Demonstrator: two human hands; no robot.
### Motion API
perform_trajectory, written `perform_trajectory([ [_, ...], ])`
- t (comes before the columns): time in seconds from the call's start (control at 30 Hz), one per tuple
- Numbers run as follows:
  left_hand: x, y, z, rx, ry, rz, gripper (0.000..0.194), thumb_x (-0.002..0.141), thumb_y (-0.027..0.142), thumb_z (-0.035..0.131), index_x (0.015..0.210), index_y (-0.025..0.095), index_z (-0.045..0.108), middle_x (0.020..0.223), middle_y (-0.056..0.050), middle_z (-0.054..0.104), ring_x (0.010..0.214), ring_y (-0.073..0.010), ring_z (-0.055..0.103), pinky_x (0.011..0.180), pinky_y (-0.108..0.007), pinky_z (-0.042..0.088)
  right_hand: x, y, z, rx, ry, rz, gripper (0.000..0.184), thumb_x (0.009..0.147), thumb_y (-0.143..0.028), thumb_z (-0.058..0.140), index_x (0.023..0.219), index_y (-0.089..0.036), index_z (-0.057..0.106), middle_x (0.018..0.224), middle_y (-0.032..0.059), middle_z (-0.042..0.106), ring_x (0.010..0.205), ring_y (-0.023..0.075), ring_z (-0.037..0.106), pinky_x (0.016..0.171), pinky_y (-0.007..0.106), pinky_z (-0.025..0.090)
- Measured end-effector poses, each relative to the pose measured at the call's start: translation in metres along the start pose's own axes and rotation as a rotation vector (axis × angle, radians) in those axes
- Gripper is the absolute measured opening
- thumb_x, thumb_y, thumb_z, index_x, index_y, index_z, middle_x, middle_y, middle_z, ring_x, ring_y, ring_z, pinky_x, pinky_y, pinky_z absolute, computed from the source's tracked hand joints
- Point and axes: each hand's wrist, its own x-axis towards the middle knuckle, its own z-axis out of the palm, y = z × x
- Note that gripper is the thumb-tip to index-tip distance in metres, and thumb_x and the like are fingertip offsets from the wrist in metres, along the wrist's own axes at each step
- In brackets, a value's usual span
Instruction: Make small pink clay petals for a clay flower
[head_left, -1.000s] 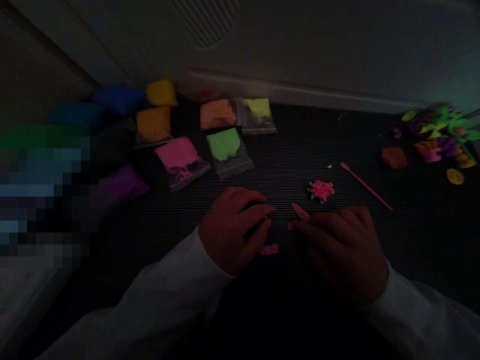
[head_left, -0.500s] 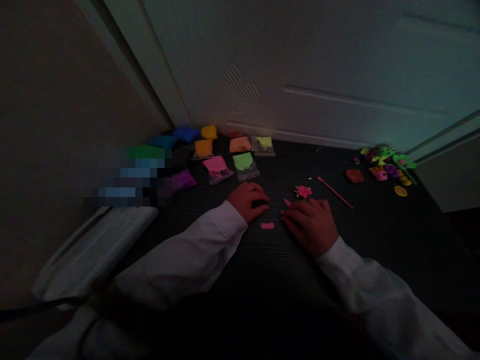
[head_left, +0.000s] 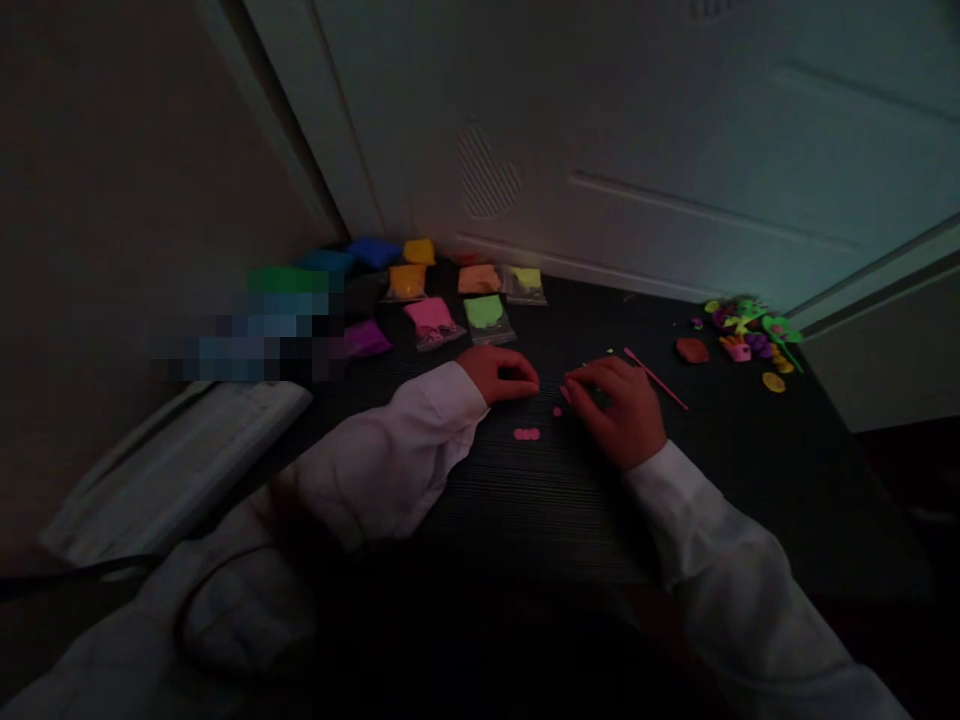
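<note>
My left hand (head_left: 498, 374) hovers over the dark table with thumb and forefinger tips together. Whatever may be between them is too small to make out. Facing it across a short gap, my right hand (head_left: 621, 408) is closed, its thumb and fingertips on a small piece of pink clay (head_left: 564, 392). Just below those fingertips lies a tiny pink clay ball (head_left: 556, 411). Nearer to me is a short row of flattened pink clay discs (head_left: 526, 434), overlapping one another. The pink clay flower is mostly hidden behind my right hand.
Bags of coloured clay, such as a pink bag (head_left: 433, 322) and a green bag (head_left: 486, 316), lie at the back left. A pink stick tool (head_left: 656, 379), a reddish lump (head_left: 691, 350) and colourful clay figures (head_left: 750, 335) are to the right. A white panel (head_left: 600, 150) stands behind.
My left thumb and forefinger have closed together. My right hand has moved slightly away from me, now covering the flower, and a tiny pink ball shows on the table. The view has shifted a little.
</note>
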Motion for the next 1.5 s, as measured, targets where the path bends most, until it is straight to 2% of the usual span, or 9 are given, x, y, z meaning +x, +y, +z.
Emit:
perform_trajectory([
  [0.1, -0.002, 0.001, -0.005, -0.031, -0.001, -0.011, 0.021, 0.061, 0.032, 0.052, 0.073, 0.016, 0.059, 0.064, 0.002, 0.060, 0.052, -0.0053, 0.048, 0.047, -0.017, 0.034, -0.002, 0.003, -0.001, -0.017, -0.081, -0.012, 0.016, 0.072, -0.028, 0.043, 0.080, -0.021, 0.056, 0.081, 0.0025, 0.055, 0.081, 0.0162, 0.046, 0.070, 0.031, 0.028],
  [0.23, -0.002, -0.001, -0.009, -0.070, -0.012, -0.018, 0.022, 0.060, 0.032, 0.053, 0.074, 0.017, 0.059, 0.064, 0.002, 0.060, 0.056, -0.0067, 0.049, 0.049, -0.018, 0.035, -0.007, 0.010, 0.000, -0.049, -0.169, -0.011, 0.015, 0.071, -0.028, 0.045, 0.078, -0.023, 0.057, 0.082, 0.0015, 0.055, 0.080, 0.0156, 0.046, 0.069, 0.030, 0.028],
  [0.43, -0.001, -0.002, -0.008, -0.104, -0.021, 0.010, 0.022, 0.060, 0.030, 0.053, 0.077, 0.017, 0.059, 0.069, 0.001, 0.059, 0.062, -0.0079, 0.051, 0.053, -0.019, 0.037, -0.008, 0.013, 0.005, -0.057, -0.230, 0.009, 0.015, 0.070, -0.030, 0.046, 0.076, -0.024, 0.058, 0.081, 0.0013, 0.054, 0.079, 0.0165, 0.045, 0.066, 0.030, 0.029],
  [0.8, -0.001, -0.002, -0.009, -0.099, -0.033, 0.012, 0.023, 0.061, 0.031, 0.052, 0.078, 0.016, 0.059, 0.069, 0.001, 0.059, 0.062, -0.0075, 0.051, 0.055, -0.019, 0.036, -0.007, 0.007, 0.009, -0.059, -0.260, 0.057, 0.015, 0.069, -0.030, 0.047, 0.074, -0.024, 0.059, 0.085, 0.0008, 0.054, 0.079, 0.0173, 0.044, 0.066, 0.033, 0.030],
  [0.97, -0.001, -0.001, -0.011, -0.085, -0.088, 0.015, 0.025, 0.062, 0.030, 0.051, 0.081, 0.015, 0.058, 0.070, 0.001, 0.058, 0.064, -0.0060, 0.050, 0.056, -0.016, 0.035, -0.007, 0.006, 0.011, -0.055, -0.260, 0.071, 0.014, 0.068, -0.031, 0.048, 0.072, -0.024, 0.059, 0.088, 0.0001, 0.054, 0.080, 0.0184, 0.043, 0.068, 0.034, 0.030],
  [1.33, -0.001, -0.003, -0.013, -0.054, -0.113, 0.048, 0.027, 0.064, 0.031, 0.049, 0.084, 0.014, 0.057, 0.074, 0.000, 0.059, 0.066, -0.0065, 0.050, 0.060, -0.018, 0.034, -0.007, 0.005, 0.011, -0.037, -0.178, 0.064, 0.014, 0.068, -0.028, 0.047, 0.072, -0.021, 0.057, 0.086, 0.0013, 0.054, 0.079, 0.0174, 0.044, 0.068, 0.033, 0.031],
  [1.5, 0.000, -0.006, -0.010, -0.047, -0.109, 0.077, 0.025, 0.064, 0.029, 0.050, 0.083, 0.014, 0.057, 0.073, -0.001, 0.059, 0.067, -0.0070, 0.050, 0.060, -0.018, 0.035, -0.007, 0.006, 0.011, -0.096, -0.192, 0.065, 0.016, 0.068, -0.030, 0.047, 0.073, -0.021, 0.058, 0.085, 0.0018, 0.054, 0.077, 0.0175, 0.044, 0.067, 0.033, 0.030],
])
